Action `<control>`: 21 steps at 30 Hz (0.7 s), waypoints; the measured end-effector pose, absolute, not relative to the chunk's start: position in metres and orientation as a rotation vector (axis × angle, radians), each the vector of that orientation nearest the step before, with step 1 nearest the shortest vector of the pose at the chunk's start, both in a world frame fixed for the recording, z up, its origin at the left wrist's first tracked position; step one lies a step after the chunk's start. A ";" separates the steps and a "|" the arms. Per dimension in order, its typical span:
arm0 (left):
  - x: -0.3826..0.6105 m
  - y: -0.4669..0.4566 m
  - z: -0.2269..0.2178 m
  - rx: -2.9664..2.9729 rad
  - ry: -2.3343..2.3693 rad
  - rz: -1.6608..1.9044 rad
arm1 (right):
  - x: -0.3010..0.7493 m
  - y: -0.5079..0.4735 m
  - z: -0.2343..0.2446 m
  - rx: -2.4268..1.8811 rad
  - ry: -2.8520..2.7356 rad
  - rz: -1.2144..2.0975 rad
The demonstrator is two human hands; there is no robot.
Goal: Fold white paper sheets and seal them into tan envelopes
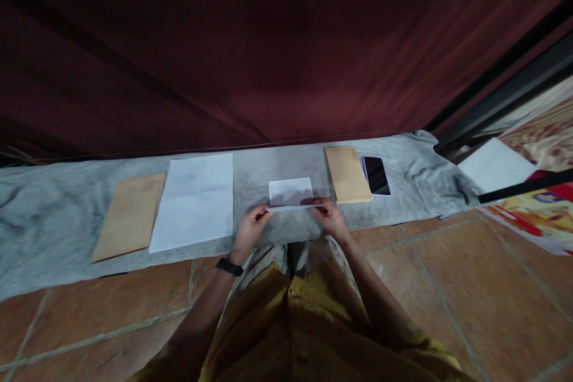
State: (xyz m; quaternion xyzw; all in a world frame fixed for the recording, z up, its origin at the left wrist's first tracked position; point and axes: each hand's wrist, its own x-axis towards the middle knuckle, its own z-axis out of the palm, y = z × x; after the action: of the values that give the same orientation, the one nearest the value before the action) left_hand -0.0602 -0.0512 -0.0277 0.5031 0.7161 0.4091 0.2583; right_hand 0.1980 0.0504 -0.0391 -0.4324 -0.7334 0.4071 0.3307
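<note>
1. At the left end of the folded white paper (290,192), the left grip (254,219) is pinching the near edge, thumb and fingers pressing together on it.
2. At the opposite end, the right grip (330,215) is clamping the same edge, its fingers reaching slightly over the paper.
3. Between the two, the paper is resting at the middle of the counter (250,164), directly before the person's body, its far panel extending away from the hands.
4. A black wristband (230,267) is circling the left wrist.
5. Just beyond the right grip, a stack of brown envelopes (349,176) is lying at a slant.
6. Right beside that stack, a dark-screened phone (376,175) is lying face up.
7. To the left, a large white sheet (197,203) is lying flat, showing a faint crease across it.
8. Farther left, brown paper envelopes (128,215) are lying close against the sheet.
9. Behind everything, a dark red curtain (286,71) is hanging along the counter's far edge.
10. Below, orange-brown floor tiles (447,286) are showing.
</note>
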 end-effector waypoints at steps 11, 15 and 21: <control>-0.059 -0.069 -0.030 1.917 1.643 1.072 | 0.207 0.044 -0.043 -0.887 -2.065 1.034; -0.064 -0.066 -0.031 1.976 1.726 0.989 | 0.199 0.052 -0.039 -0.847 -2.274 0.961; -0.067 -0.067 -0.029 2.118 1.754 0.785 | 0.207 0.053 -0.039 -0.872 -2.515 0.702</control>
State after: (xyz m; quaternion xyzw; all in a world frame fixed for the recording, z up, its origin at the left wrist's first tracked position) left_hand -0.0671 -0.0669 -0.0291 0.7333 0.6072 0.2718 0.1405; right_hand 0.2073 0.0529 -0.0395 -0.3109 -0.8963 0.2503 0.1933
